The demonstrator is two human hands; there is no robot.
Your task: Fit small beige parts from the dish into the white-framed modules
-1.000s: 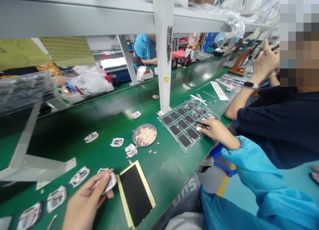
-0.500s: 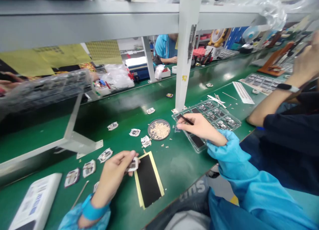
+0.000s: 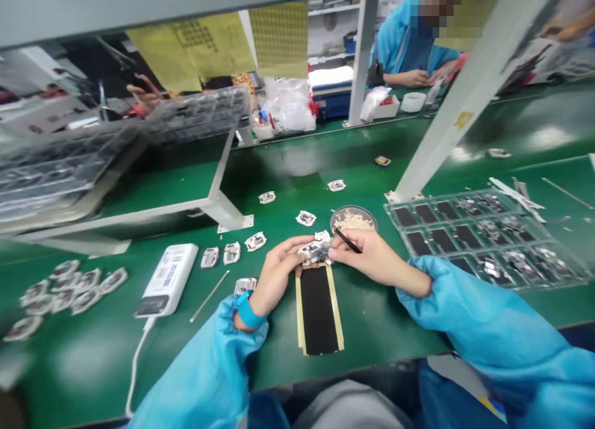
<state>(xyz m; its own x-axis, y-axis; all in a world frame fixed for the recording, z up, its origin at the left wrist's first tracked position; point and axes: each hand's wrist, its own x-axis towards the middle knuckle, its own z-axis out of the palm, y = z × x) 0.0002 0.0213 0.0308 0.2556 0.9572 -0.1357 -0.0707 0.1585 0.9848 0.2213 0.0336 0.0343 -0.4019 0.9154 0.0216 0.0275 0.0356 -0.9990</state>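
Long green workbench (image 3: 288, 168), grey shelf frame with slanted posts (image 3: 469, 88), yellow sheets (image 3: 195, 44) hanging behind

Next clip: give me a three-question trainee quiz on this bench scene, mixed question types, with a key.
1. True or false: the left hand and right hand meet at one small metal part above the black strip with yellow edges.
2. What does the right hand also hold? A) black tweezers B) a white roll C) a red cup
3. Fill in: the round dish of small pale pieces stands to the ____ of the clear compartment tray.

Key: 1 true; 2 A; 3 left
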